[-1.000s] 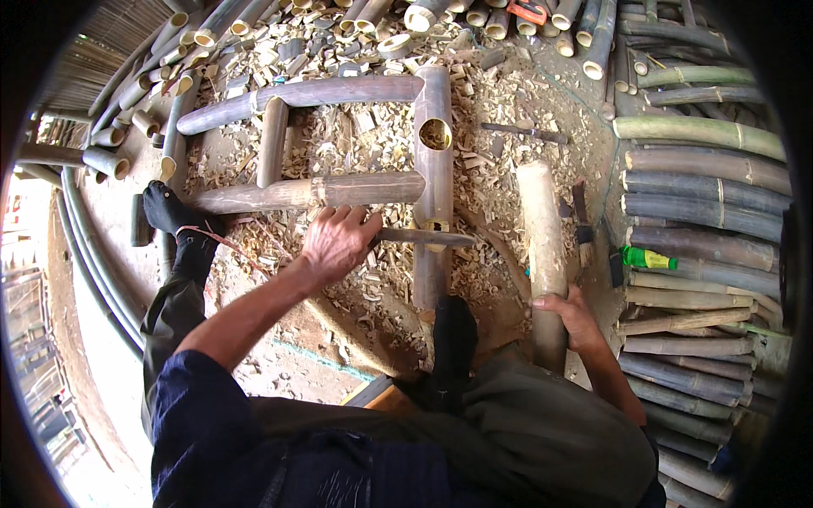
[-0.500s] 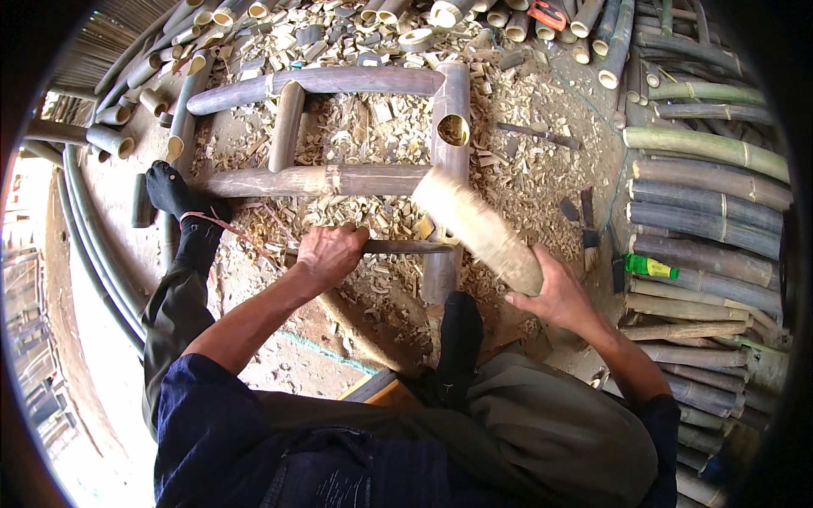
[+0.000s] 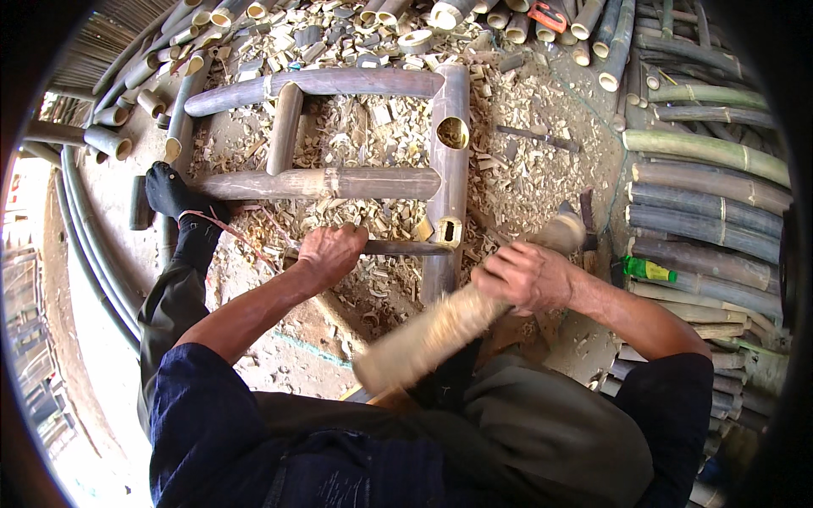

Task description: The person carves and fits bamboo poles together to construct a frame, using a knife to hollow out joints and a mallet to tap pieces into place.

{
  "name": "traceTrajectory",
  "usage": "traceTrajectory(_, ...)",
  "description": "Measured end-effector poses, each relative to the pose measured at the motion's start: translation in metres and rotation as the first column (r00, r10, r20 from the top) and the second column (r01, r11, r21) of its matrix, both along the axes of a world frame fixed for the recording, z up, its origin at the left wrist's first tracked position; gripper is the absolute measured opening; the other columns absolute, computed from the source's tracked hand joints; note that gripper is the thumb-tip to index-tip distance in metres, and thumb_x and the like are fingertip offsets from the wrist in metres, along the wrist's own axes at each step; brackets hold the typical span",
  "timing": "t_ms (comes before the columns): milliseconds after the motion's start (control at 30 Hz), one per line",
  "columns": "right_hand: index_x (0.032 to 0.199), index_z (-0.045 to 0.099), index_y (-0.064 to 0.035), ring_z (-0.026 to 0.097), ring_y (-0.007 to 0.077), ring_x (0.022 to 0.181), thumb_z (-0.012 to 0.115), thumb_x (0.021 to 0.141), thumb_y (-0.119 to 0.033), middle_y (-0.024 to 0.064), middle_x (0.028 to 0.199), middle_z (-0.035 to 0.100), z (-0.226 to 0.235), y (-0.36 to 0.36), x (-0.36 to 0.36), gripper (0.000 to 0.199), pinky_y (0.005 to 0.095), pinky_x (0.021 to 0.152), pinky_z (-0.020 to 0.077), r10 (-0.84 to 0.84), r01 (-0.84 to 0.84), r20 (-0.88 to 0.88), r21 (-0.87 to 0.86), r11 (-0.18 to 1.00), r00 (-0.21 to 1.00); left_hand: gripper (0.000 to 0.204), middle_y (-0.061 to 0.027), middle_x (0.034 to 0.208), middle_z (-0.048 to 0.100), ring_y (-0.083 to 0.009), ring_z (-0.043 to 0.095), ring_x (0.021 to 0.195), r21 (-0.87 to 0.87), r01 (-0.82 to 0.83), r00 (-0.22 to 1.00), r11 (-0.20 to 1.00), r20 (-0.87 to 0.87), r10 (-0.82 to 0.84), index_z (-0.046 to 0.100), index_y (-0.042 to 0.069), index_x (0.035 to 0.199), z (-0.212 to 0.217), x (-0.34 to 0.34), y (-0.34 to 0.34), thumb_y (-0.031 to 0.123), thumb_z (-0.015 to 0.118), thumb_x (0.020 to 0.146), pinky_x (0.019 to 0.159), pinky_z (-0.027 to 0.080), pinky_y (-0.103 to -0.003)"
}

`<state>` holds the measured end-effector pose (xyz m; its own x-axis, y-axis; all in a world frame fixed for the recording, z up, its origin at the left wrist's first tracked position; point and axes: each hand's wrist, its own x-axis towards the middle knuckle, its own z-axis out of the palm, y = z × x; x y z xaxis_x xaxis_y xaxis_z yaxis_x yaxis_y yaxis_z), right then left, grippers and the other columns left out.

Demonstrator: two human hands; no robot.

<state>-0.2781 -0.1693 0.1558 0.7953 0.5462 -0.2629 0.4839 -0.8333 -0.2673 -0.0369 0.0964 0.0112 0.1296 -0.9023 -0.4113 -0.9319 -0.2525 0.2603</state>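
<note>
On bamboo frame (image 3: pixel 449 169): left hand (image 3: pixel 332 252) grips rod (image 3: pixel 406 248) (rt hand (image 3: pixel 527 275) w/ mallet (image 3: pixel 449 326)).

Outdoor bamboo workshop: dirt floor (image 3: pixel 279 364) littered with bamboo shavings (image 3: pixel 373 135), stacked bamboo poles (image 3: pixel 711 195) at right, cut pole ends (image 3: pixel 474 13) along top, half-built bamboo frame (image 3: pixel 449 169) lying in the middle.

club (image 3: pixel 440 330): motion-blurred | rod (image 3: pixel 406 247): near end hidden under left hand (image 3: pixel 332 252)
</note>
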Motion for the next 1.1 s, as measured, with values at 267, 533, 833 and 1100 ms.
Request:
traceTrajectory(267,0.124,0.054,-0.0029,0.066,0.0249,0.082,0.085,0.076,-0.026,0.0109,0.092,0.064,-0.012,0.008,0.004,0.062,0.0415,0.073,0.0610,-0.104,0.112,0.051,-0.187,0.976,0.993,0.023,-0.0200,0.096,0.070,-0.0279,0.074,0.076,-0.043,-0.020,1.000,0.999,0.013,0.020,0.056,0.000,0.122,-0.002,-0.003,-0.005,0.009,0.054,0.101,0.059,0.062,-0.040)
traceTrajectory(533,0.118,0.058,-0.0021,0.067,0.0245,0.079,0.085,0.074,-0.026,0.0121,0.091,0.066,-0.016,-0.014,0.002,0.057,0.0438,0.074,0.0613,-0.194,0.201,0.055,-0.346,0.916,0.979,0.018,-0.0192,0.097,0.068,-0.0258,0.072,0.074,0.044,-0.017,0.999,0.999,0.040,0.015,0.054,0.000,0.118,-0.009,-0.001,-0.012,0.010,0.052,0.102,0.056,0.061,-0.039)
traceTrajectory(833,0.115,0.055,0.0029,0.067,0.0304,0.080,0.072,0.082,-0.013,0.0191,0.090,0.064,-0.027,-0.012,0.004,0.040,0.0443,0.070,0.0613,-0.279,0.263,0.024,-0.413,0.872,0.960,0.026,-0.0195,0.098,0.067,-0.0191,0.065,0.072,0.137,-0.034,0.996,0.990,0.086,0.022,0.053,0.002,0.127,-0.012,0.000,-0.025,0.007,0.054,0.101,0.054,0.057,-0.032)
traceTrajectory(1100,0.121,0.052,-0.0030,0.067,0.0282,0.085,0.091,0.068,-0.035,0.0126,0.093,0.062,0.020,0.049,-0.016,0.073,0.0410,0.076,0.0574,-0.197,0.190,-0.100,-0.075,0.979,0.975,0.032,-0.0064,0.074,0.066,-0.0161,0.056,0.061,0.369,-0.112,0.713,0.923,-0.617,0.333,0.071,0.005,0.088,-0.039,0.002,-0.015,0.037,0.073,0.094,0.054,0.048,-0.035)
